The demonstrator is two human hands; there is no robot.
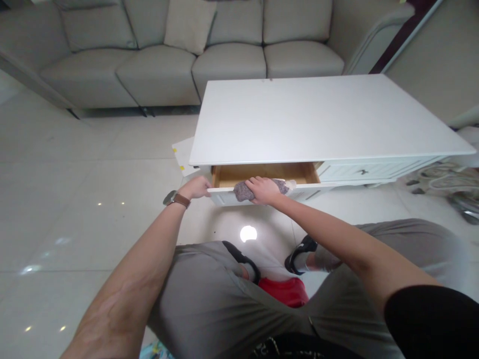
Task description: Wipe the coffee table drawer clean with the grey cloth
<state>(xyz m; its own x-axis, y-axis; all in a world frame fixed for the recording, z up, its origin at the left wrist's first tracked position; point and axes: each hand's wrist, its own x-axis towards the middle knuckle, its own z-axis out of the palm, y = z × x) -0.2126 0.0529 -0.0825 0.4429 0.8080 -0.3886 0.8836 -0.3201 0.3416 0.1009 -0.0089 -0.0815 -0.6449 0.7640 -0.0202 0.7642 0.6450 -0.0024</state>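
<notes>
A drawer [307, 193] stands pulled out of the white coffee table [322, 119], showing its bare wooden inside. My left hand [196, 188], with a watch on the wrist, has its fingers closed on the left end of the drawer front. Bunched under my right hand [262, 189] is a speckled grey-purple cloth [243, 191] with a pale end sticking out to the right. The fingers wrap over this cloth, which rests on the top edge of the drawer front near its middle. My right palm and the cloth's underside are hidden.
Behind the table runs a long grey sofa [232, 65]. A closed drawer [359, 171] sits to the right. A white panel with yellow marks [184, 154] shows at the table's left end. Between my feet lies a red object [286, 291]. Shiny tiles [93, 199] cover the floor.
</notes>
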